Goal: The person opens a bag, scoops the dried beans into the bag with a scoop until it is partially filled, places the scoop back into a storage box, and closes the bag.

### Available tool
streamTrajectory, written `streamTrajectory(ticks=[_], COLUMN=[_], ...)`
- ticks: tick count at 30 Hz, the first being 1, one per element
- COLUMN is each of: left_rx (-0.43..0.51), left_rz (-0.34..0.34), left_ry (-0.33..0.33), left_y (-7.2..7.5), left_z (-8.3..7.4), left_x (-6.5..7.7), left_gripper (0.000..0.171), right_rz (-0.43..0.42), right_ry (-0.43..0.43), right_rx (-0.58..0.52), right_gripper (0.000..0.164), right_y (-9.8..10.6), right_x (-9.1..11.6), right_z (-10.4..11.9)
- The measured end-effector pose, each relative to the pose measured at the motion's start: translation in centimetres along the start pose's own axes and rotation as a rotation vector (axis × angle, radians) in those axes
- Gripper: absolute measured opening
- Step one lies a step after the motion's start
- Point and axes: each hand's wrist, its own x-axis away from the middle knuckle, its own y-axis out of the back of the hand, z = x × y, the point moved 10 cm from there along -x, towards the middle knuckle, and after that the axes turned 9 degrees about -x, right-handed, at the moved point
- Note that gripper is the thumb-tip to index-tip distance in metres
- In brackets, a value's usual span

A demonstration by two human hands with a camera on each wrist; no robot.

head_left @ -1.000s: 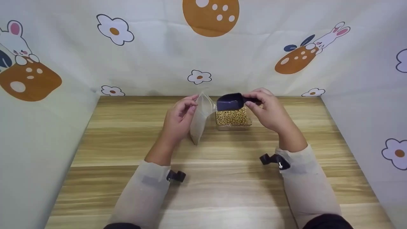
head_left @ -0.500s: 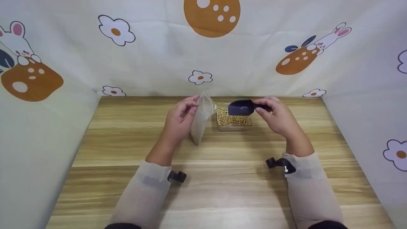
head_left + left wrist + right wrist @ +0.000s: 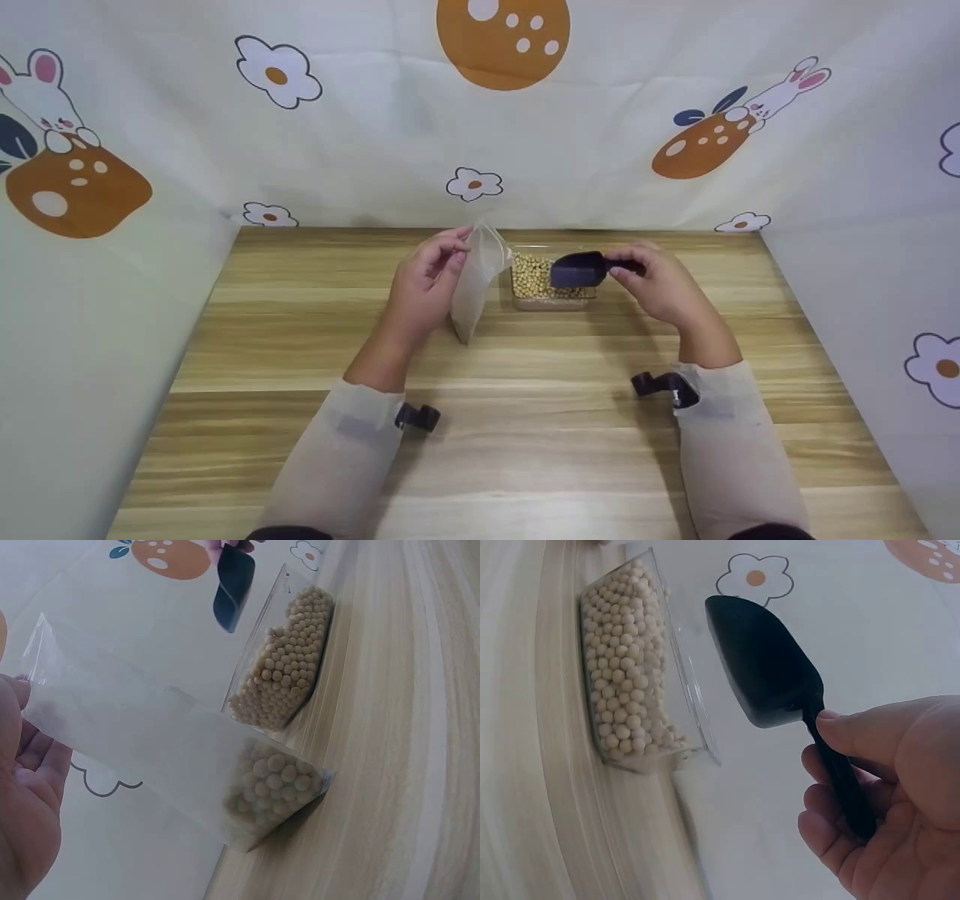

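So the bench point(image 3: 525, 420) is mostly used toward its far edge: a cloudy bag point(image 3: 472, 292) is stood there, a bit left of the middle, with a clear tub point(image 3: 551, 304) parked just to its right. The bag's top rim is pinched in the curled fingers of the left hand point(image 3: 427, 281), mouth gaping. The handle of a black scoop point(image 3: 765, 664) is gripped by the right hand point(image 3: 660, 289), thumb and fingers closed round it, scoop held over the tub and looking empty. Plenty of beans point(image 3: 622, 667) are heaped in the tub, some seen in the bag's bottom. Probably another scoopful is being lined up; the scoop would need to be dipped nose-first, bag held open.
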Motion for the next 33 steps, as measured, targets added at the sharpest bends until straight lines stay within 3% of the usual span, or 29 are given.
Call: streamTrajectory(ticks=[19, 33], left_rx=[0.003, 0.014], left_rz=[-0.002, -0.007], left_ry=[0.008, -0.019], left_y=[0.0, 0.0], left_z=[0.2, -0.2], left_x=[0.0, 0.1], left_gripper=[0.020, 0.019], right_rz=[0.043, 0.076], right_ry=[0.055, 0.081], right_rx=[0.142, 0.260], right_gripper=[0.024, 0.027], right_y=[-0.9, -3.0], right_x=[0.2, -0.2], right_z=[1.2, 1.5])
